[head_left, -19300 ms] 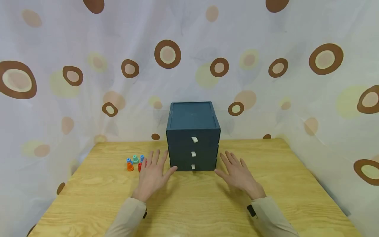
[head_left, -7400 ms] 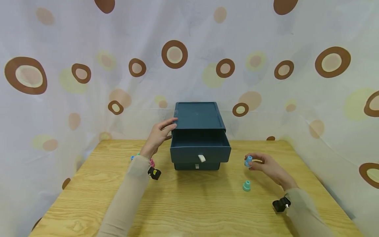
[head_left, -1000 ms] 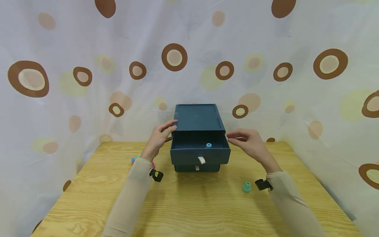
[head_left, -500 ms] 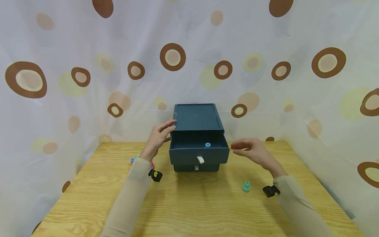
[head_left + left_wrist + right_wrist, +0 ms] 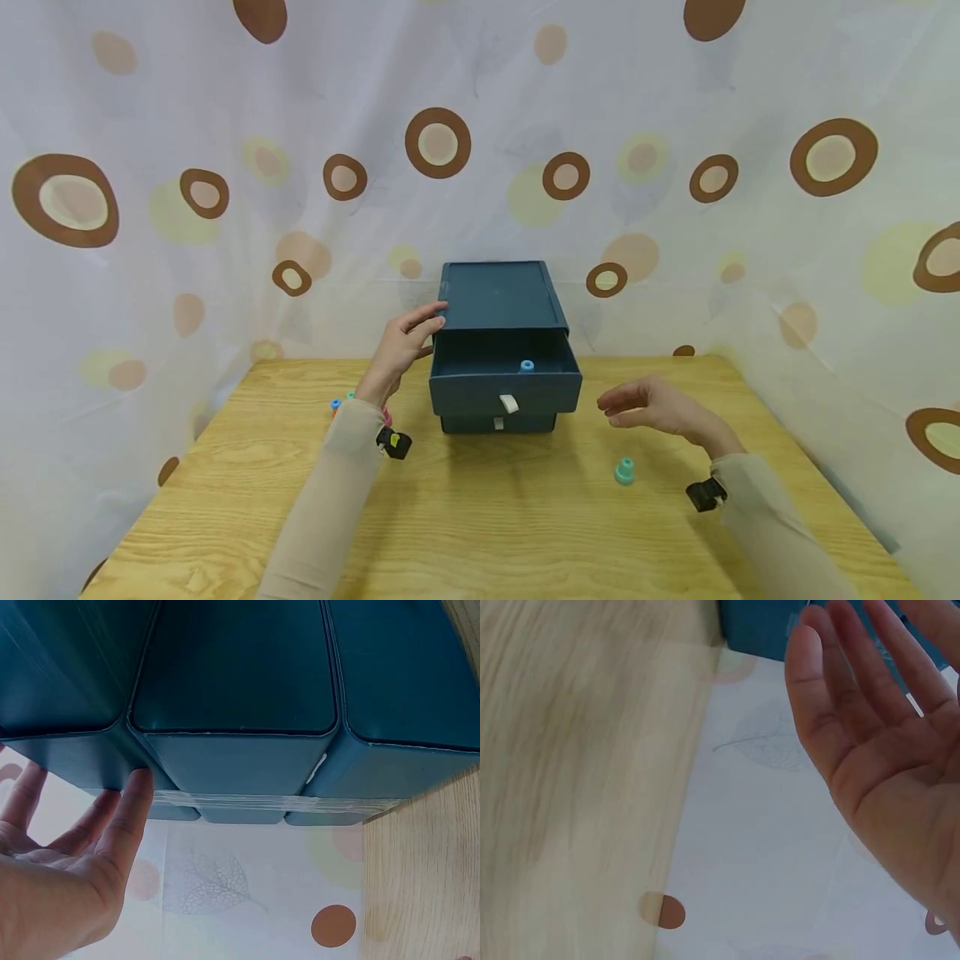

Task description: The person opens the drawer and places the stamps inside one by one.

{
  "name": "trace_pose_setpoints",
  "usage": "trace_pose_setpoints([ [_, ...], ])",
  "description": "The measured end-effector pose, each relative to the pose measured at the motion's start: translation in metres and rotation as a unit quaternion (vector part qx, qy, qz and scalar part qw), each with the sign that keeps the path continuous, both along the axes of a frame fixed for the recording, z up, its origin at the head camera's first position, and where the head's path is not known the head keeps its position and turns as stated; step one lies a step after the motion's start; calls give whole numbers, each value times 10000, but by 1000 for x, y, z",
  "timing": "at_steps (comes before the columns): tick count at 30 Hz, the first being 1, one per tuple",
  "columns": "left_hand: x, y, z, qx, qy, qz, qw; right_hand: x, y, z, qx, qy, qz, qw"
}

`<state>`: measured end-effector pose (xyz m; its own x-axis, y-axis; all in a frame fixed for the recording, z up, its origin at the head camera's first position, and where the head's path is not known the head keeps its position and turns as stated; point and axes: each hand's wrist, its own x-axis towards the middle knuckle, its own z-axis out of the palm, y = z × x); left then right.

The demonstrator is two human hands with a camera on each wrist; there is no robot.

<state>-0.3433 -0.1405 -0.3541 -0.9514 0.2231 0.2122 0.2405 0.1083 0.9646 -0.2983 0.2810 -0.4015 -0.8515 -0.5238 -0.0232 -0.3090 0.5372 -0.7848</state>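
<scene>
A dark blue drawer cabinet [image 5: 501, 296] stands against the back, its top drawer [image 5: 504, 395] pulled out. In that drawer sits a small blue stepped plastic piece [image 5: 527, 367] with a hole in its top. My left hand [image 5: 397, 354] rests its fingers on the cabinet's left side and upper edge; in the left wrist view the fingertips [image 5: 139, 780] touch the side wall. Holding nothing, my right hand [image 5: 667, 411] hovers to the right of the drawer, fingers loosely bent. Below it on the table stands a small green stepped piece [image 5: 625, 471].
Several more small coloured pieces [image 5: 336, 406] stand left of the cabinet, partly hidden by the left forearm. A lower drawer [image 5: 498, 423] is closed under the pulled-out one. A patterned curtain [image 5: 480, 200] hangs behind and beside the wooden table [image 5: 495, 525].
The right hand, which held the blue piece earlier, has moved from the drawer's right side rightward and down. The blue piece now sits in the drawer. The left hand has stayed on the cabinet lately.
</scene>
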Motion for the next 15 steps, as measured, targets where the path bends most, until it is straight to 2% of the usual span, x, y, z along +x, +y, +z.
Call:
trace_pose_setpoints([
  [9,0,-2,3,-18,24,-20,10000,1,13,-15,510,-520,566,9957],
  [15,1,-4,4,-20,-73,-91,9999,3,20,-28,589,-839,710,9922],
])
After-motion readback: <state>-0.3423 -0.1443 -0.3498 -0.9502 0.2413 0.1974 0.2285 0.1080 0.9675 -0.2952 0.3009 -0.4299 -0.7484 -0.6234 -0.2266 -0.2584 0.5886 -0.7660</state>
